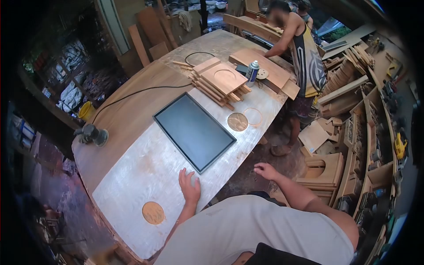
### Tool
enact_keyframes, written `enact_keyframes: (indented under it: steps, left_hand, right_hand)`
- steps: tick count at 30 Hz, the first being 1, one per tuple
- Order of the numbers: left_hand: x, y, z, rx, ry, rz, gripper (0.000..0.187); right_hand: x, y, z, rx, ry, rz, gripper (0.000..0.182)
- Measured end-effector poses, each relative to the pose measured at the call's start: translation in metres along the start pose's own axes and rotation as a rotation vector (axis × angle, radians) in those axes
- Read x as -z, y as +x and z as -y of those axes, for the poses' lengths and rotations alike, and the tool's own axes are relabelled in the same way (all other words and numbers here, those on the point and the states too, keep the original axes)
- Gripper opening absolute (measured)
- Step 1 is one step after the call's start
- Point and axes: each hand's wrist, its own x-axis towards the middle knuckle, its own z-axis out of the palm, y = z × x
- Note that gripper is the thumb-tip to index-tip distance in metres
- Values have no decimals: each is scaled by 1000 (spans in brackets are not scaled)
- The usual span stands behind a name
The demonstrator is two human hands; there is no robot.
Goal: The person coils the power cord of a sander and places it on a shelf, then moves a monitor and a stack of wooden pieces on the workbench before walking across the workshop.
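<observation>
On the pale board of the workbench (pixel 132 176), my left hand (pixel 189 185) rests with its fingers apart, holding nothing, just below the near corner of a dark rectangular panel (pixel 194 130) with a black frame. My right hand (pixel 266 171) is off the bench's right edge, its fingers curled; whether something small is between them cannot be made out. A round wooden inset (pixel 153 213) lies to the left of my left forearm, and another round one (pixel 238 122) sits right of the panel.
Stacked wooden pieces (pixel 218 79) and a spray can (pixel 252 73) stand beyond the panel. A power tool (pixel 92 135) with a cord sits at the left edge. Another person (pixel 304 57) works at the far right side. Shelves (pixel 366 132) with wood and tools line the right.
</observation>
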Motion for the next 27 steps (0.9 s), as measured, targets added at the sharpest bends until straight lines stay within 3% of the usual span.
enact_keyframes:
  steps: [8,17,27]
  left_hand:
    - [0,6,-11,51,49,42,32]
    - [-11,16,-18,140,273,-42,31]
    - [-33,16,-10,212,453,-83,40]
  right_hand:
    - [33,55,113,228,174,-147,23]
    - [53,162,93,318,135,-134,19]
    - [51,187,62,441,132,-76,17]
